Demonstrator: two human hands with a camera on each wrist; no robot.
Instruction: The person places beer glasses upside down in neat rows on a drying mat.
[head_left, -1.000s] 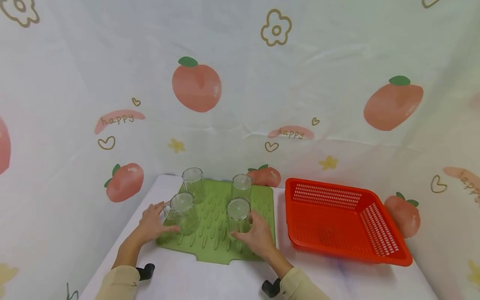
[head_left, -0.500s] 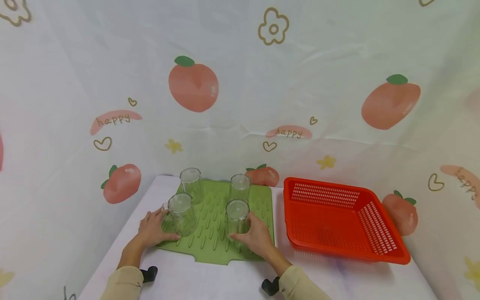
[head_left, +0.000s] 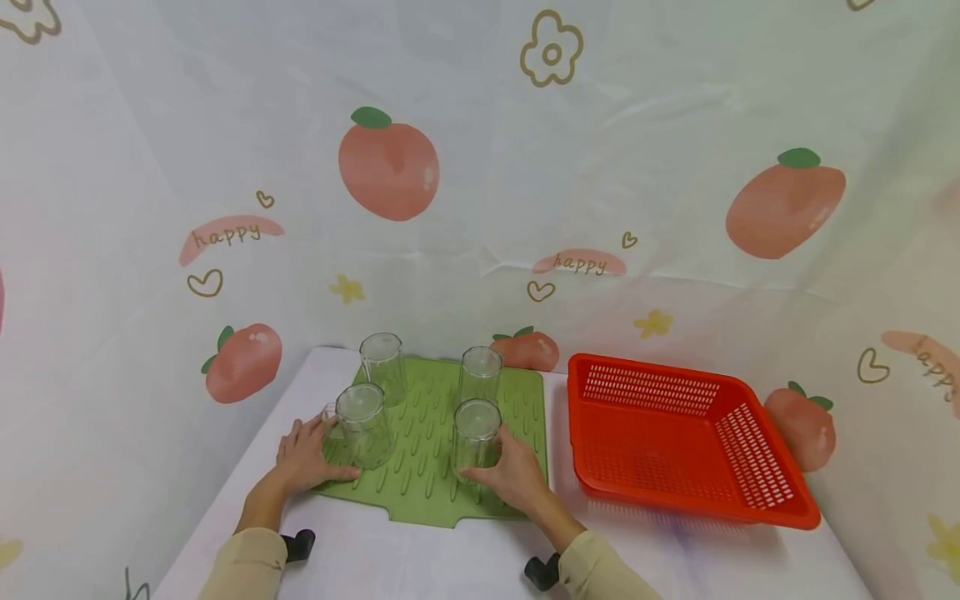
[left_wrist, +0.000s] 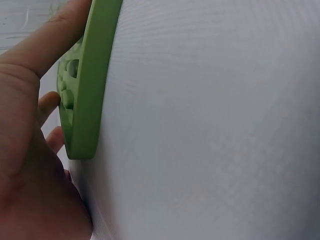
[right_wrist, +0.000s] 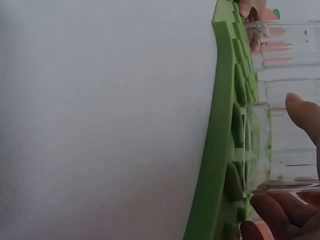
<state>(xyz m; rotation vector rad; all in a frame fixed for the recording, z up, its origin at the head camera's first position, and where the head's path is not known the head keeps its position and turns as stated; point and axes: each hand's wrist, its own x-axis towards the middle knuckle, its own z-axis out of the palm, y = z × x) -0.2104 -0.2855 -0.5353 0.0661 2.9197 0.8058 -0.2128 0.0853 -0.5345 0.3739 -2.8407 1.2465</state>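
Note:
Clear glass mugs stand on a green ridged mat (head_left: 422, 500). My right hand (head_left: 517, 475) holds the front right glass mug (head_left: 477, 437), thumb on one side and fingers on the other; the right wrist view shows this mug (right_wrist: 282, 145) standing on the mat. Beside the front left mug (head_left: 366, 429), my left hand (head_left: 303, 457) rests at the mat's left edge, fingers spread and fairly straight near that mug's handle. The left wrist view shows my left thumb (left_wrist: 50, 42) along the mat's edge. Behind stand a back left mug (head_left: 383, 367) and a back right mug (head_left: 481, 375).
A red plastic basket (head_left: 652, 433) with perforated sides stands right of the mat. The table (head_left: 420, 567) has a white cover. A white patterned cloth (head_left: 465, 167) hangs behind and at both sides.
My left hand has lowered slightly to the mat's left edge, its thumb now lower beside the front left mug. My right hand stays around its mug. The view has shifted slightly.

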